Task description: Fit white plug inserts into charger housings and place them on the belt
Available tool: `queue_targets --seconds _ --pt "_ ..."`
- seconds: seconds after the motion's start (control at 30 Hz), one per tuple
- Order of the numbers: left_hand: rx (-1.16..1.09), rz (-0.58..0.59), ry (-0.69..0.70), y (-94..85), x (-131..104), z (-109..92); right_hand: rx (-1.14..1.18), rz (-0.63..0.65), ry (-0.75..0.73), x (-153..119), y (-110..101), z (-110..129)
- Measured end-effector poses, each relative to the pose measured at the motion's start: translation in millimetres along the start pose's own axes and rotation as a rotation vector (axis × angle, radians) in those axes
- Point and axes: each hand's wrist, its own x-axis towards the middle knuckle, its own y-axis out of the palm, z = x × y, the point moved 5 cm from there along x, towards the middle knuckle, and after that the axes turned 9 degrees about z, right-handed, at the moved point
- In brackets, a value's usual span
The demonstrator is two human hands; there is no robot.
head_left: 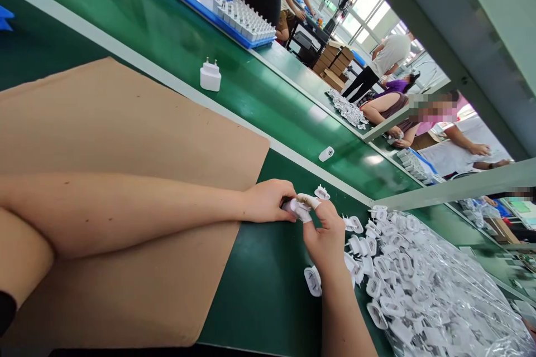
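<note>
Both hands meet around one small white plastic part [296, 209] above the green table, beside the cardboard's edge. My left hand [270, 201] pinches its left side between thumb and fingers. From the right, my right hand [324, 228] grips it with thumb and forefinger, both wearing pale finger covers. The part's details are mostly hidden by the fingers. A loose white part [313, 281] lies just below my right hand, and another [322, 192] sits above it. To the right spreads a large heap of white parts [402, 273] on clear plastic.
Brown cardboard [201, 145] covers the left of the table. Beyond a pale edge strip, a white plug [210, 77] and a small part [326, 154] rest on the green surface. A blue tray [196, 3] holds white plugs. Several people work behind a metal frame [460, 184].
</note>
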Motion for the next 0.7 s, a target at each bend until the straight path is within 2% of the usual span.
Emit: queue_targets --seconds 0.3,0.43,0.53,0.7 --pt "0.004 0.003 -0.037 -0.9 -1.9 -3.0 -0.287 -0.005 0.032 -0.3 4.4 -2.1" --pt "0.008 0.014 -0.068 -1.6 -2.7 -5.3 -0.315 -0.063 -0.035 -1.5 1.9 0.6" --pt "0.008 0.004 -0.072 -2.5 -2.7 -6.9 -0.297 -0.054 -0.061 0.6 0.5 1.5" --pt "0.034 -0.003 -0.079 -3.7 -2.8 -8.6 -0.323 -0.051 -0.013 4.3 0.6 2.1"
